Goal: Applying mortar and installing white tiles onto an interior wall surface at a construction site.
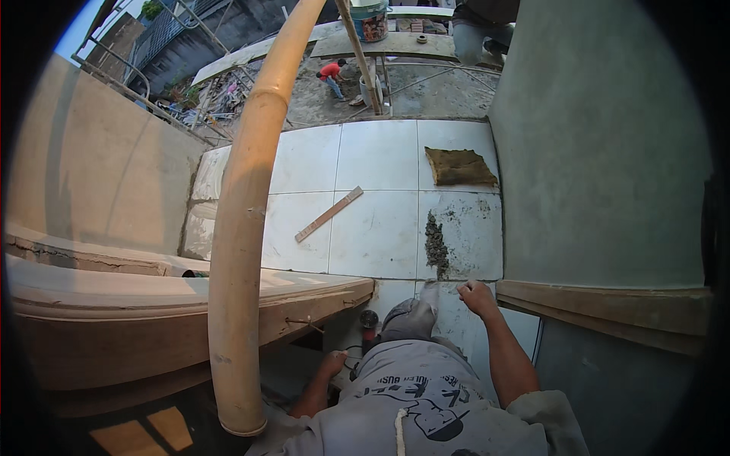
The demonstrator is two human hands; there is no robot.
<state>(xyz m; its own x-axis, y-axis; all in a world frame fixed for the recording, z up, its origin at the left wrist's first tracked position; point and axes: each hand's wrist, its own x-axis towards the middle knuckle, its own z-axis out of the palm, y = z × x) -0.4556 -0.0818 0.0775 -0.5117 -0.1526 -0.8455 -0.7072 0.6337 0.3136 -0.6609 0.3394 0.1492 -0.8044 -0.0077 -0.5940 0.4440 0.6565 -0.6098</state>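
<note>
My right hand (477,296) is closed in a loose fist above the white floor tiles (374,228), just short of a patch of wet grey mortar (436,247). Whatever is inside its fingers, if anything, is hidden. Low on the left, my left hand (332,364) is curled closed beside a thin dark cord (353,348); its contents do not show. A red and black tool (369,323) stands between that hand and my knee. On the tiles ahead lie a flat wooden strip (329,214), set at a slant, and a brown, ragged-edged piece of sponge-like material (461,167).
A thick bamboo pole (243,205) crosses the left side. Wooden frames (289,311) (608,308) flank me, between plastered walls (601,152). Past the tile edge, the ground drops to a yard with a person in red (331,71); a bucket (370,23) stands on planks, with another person (483,34) nearby.
</note>
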